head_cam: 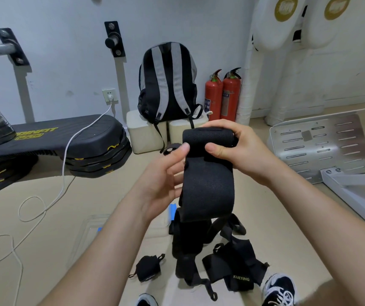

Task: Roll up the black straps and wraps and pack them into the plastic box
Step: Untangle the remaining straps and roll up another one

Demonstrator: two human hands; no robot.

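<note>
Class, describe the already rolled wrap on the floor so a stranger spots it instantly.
Find the loose heap of black straps on the tan floor. Just left of it, apart, lies the rolled wrap. It alone is a tight bundle; the rest lie unrolled.

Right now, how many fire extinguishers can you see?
2. One fire extinguisher stands just right of the backpack; the second fire extinguisher is close beside it, further right. None seems hidden.

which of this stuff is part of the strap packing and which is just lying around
Job: wide black elastic wrap gripped by left hand and right hand; pile of loose black straps on the floor; small rolled black wrap; clear plastic box.
Lying about: grey-and-black backpack; two red fire extinguishers; black step platform; white cable.
</note>
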